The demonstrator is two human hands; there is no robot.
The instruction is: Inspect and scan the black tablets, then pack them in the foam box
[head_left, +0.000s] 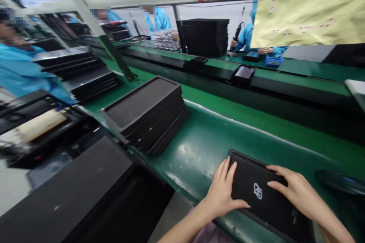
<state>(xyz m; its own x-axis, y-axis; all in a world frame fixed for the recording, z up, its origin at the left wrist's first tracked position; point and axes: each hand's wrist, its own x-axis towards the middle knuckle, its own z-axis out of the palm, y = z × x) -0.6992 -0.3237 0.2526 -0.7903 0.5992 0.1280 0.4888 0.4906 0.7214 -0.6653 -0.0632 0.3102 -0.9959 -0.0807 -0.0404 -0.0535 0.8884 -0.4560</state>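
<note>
A black rectangular tray-like item (pixel 256 205) with a white logo lies on the green bench top (pixel 199 152) at the lower right. My left hand (pixel 224 193) is around its left end, fingertips at the far edge and thumb across the near side. On the far edge, right of the logo, rests my right hand (pixel 288 186), with its thumb and fingers apart on the item's surface. Both hands touch the item. The undersides of my hands are hidden.
Stacked black trays (pixel 142 102) stand left of my hands; a large black box (pixel 68 190) is at lower left. Beyond runs a dark conveyor (pixel 216 74) carrying devices. People in blue work at the far bench and at the left. Yellow paper (pixel 308 7) hangs upper right.
</note>
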